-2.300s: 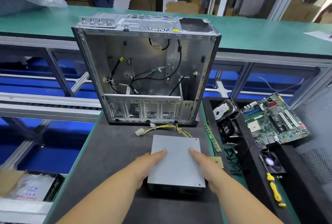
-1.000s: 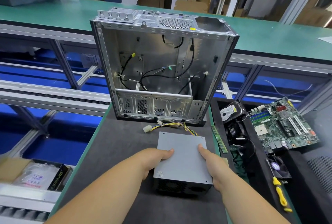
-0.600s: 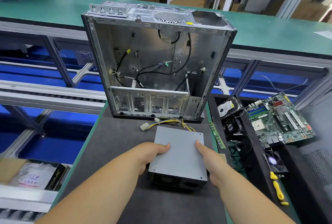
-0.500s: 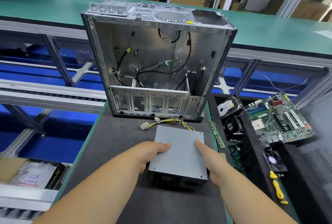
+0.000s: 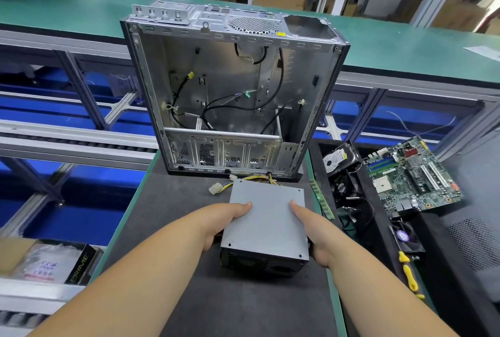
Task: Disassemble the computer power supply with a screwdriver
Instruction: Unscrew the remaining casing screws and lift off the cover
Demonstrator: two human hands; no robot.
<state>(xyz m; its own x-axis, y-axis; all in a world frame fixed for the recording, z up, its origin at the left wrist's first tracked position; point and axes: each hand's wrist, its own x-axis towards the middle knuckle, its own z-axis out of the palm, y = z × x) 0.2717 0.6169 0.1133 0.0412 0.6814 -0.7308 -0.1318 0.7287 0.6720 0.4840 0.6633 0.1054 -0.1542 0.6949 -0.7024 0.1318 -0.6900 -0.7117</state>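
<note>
A grey metal power supply (image 5: 266,224) lies flat on the dark mat (image 5: 176,209), its black vented face toward me. Yellow and black cables (image 5: 251,178) run from its far end to a white connector (image 5: 215,189). My left hand (image 5: 226,219) grips its left side, thumb on the top plate. My right hand (image 5: 313,231) grips its right side the same way. A yellow-handled screwdriver (image 5: 408,274) lies in the black tray at the right, apart from both hands.
An open, gutted computer case (image 5: 230,93) stands upright just beyond the power supply. A RAM stick (image 5: 322,200) lies by the mat's right edge. The black tray (image 5: 378,228) holds a hard drive (image 5: 338,158), a motherboard (image 5: 411,174) and a small fan (image 5: 405,236).
Both hands stay on the power supply's sides; their grip has shifted slightly nearer the close end. The power supply has barely moved. Most of the shift is camera motion.
</note>
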